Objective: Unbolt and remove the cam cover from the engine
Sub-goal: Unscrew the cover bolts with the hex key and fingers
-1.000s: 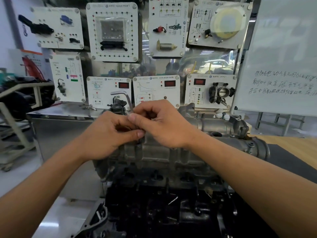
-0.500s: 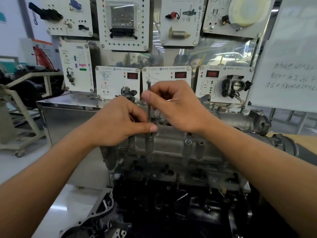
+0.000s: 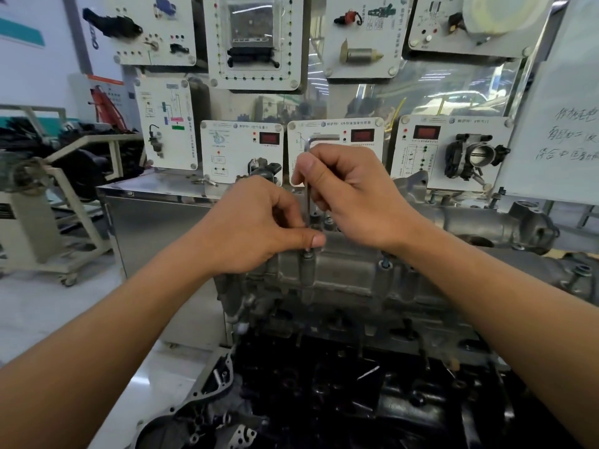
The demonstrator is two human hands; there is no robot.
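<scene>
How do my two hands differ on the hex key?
The left hand pinches the thin L-shaped metal hex key low, by the grey cam cover; the right hand grips its shaft higher. Left thumb lies level; right thumb slants upward. Both hold the same upright key.

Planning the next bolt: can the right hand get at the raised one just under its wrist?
Probably yes: the bolt stands exposed on the cam cover, close beside the right hand, which holds the hex key; nothing covers it.
</scene>
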